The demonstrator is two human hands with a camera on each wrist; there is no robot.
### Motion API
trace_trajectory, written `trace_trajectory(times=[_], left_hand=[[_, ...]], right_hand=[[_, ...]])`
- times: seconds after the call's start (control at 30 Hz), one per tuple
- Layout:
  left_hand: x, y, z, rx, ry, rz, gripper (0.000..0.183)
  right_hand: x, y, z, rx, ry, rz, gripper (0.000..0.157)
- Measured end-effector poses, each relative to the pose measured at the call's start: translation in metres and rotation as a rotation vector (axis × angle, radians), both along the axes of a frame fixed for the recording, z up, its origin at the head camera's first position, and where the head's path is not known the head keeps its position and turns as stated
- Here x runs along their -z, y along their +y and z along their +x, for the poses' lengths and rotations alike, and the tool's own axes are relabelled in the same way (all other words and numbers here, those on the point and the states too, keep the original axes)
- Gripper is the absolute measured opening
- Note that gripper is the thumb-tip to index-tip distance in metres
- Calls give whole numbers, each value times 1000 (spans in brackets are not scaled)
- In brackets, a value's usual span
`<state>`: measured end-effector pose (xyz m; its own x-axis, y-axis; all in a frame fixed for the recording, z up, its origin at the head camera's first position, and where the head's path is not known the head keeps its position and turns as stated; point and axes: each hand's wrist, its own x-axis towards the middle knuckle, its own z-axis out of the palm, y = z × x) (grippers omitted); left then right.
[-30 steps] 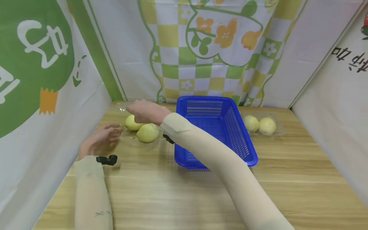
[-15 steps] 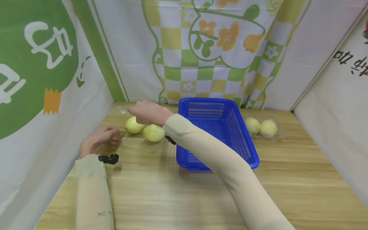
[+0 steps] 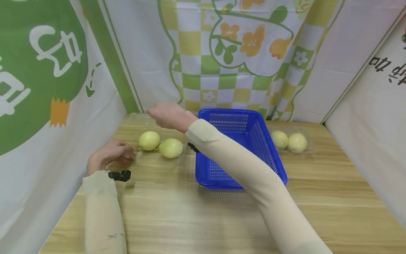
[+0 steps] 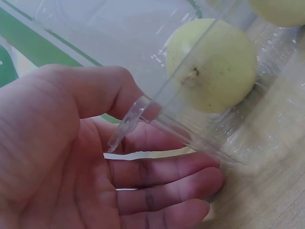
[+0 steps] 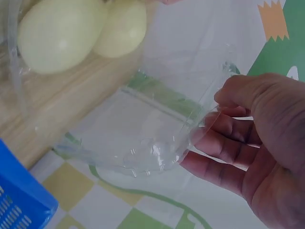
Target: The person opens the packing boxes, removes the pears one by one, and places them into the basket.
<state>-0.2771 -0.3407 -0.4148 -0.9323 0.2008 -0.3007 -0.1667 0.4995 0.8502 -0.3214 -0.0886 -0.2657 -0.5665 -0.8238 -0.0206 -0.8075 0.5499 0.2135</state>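
Observation:
Two pale yellow pears [image 3: 171,148] lie in a clear plastic clamshell box at the back left of the table. In the left wrist view, my left hand [image 3: 112,154] pinches the lip of the box [image 4: 129,121] between thumb and index finger, other fingers extended below. One pear [image 4: 212,67] shows through the clear wall. My right hand [image 3: 172,116] is raised behind the pears. It pinches the edge of the box's clear lid [image 5: 155,155] with thumb and fingers, seen in the right wrist view. The lid stands lifted away from the pears.
A blue plastic basket [image 3: 219,185] stands mid-table, partly covered by the right forearm. Beyond it on the right, two more pears [image 3: 297,142] sit in another clear box [image 3: 311,147]. White fabric walls [image 3: 149,70] with green and yellow print enclose the table.
My right hand has risen and moved a little right, lifting the lid and uncovering the pears. The left hand's fingers have drawn in on the box edge. The view has shifted slightly.

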Motion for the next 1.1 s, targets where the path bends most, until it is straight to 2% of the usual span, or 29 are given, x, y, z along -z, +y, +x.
trace_trajectory(times=[0.3, 0.53, 0.73, 0.93, 1.1], left_hand=[[-2, -2, 2, 27, -14, 1, 36], [-1, 0, 5, 4, -67, 13, 33], [0, 1, 6, 1, -66, 17, 34], [3, 1, 6, -10, -67, 15, 35], [2, 0, 5, -14, -63, 4, 34]], right_hand=[[-8, 7, -8, 60, 79, 0, 27], [-10, 10, -14, 127, 104, 5, 30], [-10, 15, -21, 175, 137, -6, 32], [-10, 26, -28, 205, 131, -26, 34], [-13, 36, -34, 237, 75, -58, 24]])
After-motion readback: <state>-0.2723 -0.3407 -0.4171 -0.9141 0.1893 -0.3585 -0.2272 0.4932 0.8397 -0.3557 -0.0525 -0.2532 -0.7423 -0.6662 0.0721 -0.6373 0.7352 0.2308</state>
